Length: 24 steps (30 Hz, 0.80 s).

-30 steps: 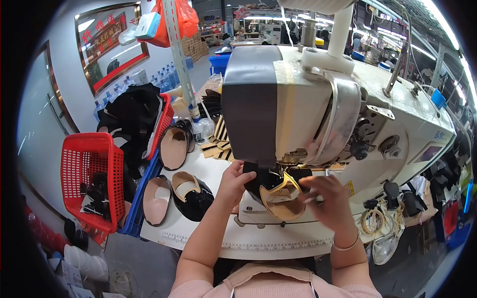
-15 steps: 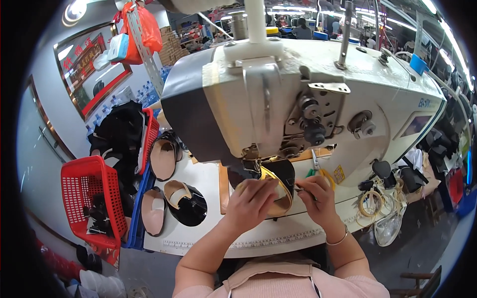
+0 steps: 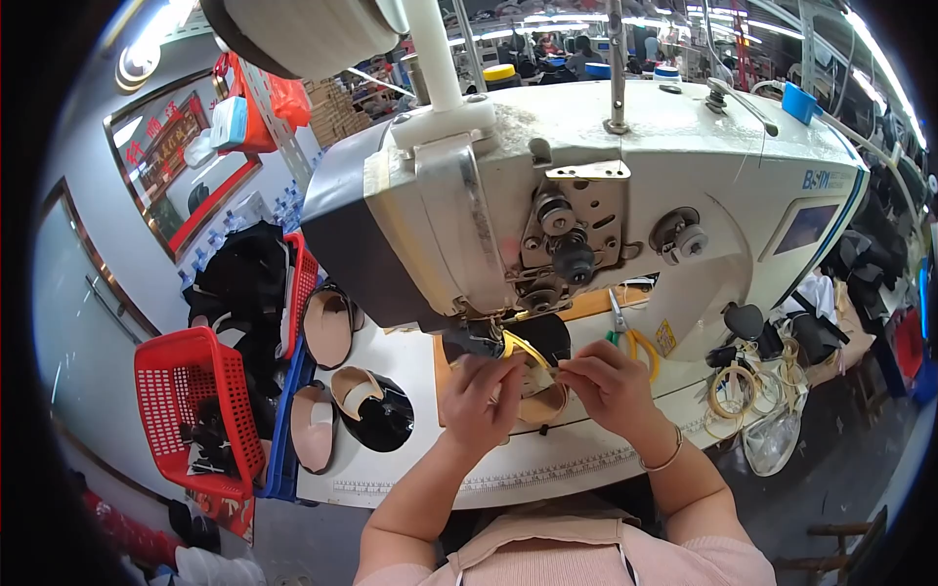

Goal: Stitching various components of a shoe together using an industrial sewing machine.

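Since the shoe upper (image 3: 543, 402) sits beneath the sewing machine head (image 3: 415, 239), left hand (image 3: 486, 396) and right hand (image 3: 606, 386) flank it, apparently for steadiness; whether either is clamped, I cannot tell.

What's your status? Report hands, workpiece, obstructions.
Left hand and right hand at curved black-and-tan shoe upper with yellow edging; grip unclear. Upper under white sewing machine. Left hand partly hides it; green-and-yellow-handled scissors beyond right hand.
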Available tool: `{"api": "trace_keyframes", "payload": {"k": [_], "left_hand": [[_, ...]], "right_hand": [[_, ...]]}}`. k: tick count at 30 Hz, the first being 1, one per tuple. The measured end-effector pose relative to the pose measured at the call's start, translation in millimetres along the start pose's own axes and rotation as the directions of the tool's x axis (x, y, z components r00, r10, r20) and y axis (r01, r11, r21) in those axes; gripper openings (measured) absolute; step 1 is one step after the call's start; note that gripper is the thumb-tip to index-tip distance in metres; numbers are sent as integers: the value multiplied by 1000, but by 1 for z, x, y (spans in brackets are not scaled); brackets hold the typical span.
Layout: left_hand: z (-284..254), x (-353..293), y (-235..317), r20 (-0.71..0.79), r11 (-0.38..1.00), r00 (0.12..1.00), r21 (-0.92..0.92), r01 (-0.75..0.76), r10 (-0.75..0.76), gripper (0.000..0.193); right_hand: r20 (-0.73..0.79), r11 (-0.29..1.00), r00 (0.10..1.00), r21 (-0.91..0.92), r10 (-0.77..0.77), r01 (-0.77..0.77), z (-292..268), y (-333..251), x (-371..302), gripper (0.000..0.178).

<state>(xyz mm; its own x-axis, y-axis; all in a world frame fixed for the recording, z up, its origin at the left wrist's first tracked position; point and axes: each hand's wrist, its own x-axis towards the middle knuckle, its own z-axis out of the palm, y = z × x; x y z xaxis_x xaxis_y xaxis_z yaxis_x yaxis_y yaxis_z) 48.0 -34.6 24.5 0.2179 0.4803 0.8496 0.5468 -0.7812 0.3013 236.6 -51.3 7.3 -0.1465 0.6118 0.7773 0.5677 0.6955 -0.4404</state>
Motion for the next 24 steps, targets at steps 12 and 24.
{"api": "trace_keyframes", "payload": {"k": [12, 24], "left_hand": [[-10, -15, -41, 57, 969, 982, 164, -184, 177, 29], [0, -17, -42, 25, 988, 997, 131, -75, 73, 33]], "right_hand": [[-157, 987, 988, 155, -5, 29, 11, -7, 6, 16], [-54, 994, 995, 81, 79, -75, 13, -1, -13, 24]]}}
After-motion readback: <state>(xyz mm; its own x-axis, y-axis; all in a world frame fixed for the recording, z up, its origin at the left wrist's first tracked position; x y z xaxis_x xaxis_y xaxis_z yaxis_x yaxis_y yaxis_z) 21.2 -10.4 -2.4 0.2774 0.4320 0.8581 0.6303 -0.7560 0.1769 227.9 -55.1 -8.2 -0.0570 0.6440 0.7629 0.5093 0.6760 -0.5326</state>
